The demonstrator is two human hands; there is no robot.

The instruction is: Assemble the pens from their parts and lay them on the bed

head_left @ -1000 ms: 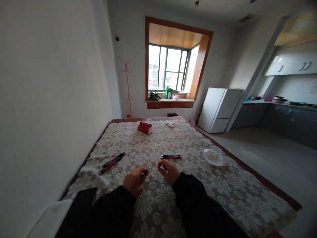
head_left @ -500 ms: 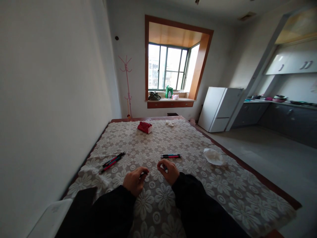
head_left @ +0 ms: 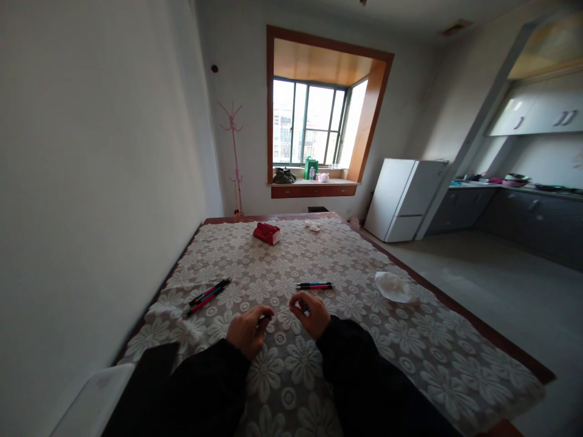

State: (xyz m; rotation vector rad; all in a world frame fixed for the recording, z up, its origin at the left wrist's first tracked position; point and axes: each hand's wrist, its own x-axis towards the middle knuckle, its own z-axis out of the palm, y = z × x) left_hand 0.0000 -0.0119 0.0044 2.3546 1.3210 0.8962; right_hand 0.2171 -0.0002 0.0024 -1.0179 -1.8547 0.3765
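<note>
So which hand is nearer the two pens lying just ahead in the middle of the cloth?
Right. The right hand sits just below those pens, nearly under them; the left hand is farther back and off to their left.

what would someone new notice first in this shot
Two hands meet at the near middle of a table under a flowered lace cloth: the left hand curled, the right hand pinching something small. Pens lie just beyond them, more pens to the left, and a bright window behind.
</note>
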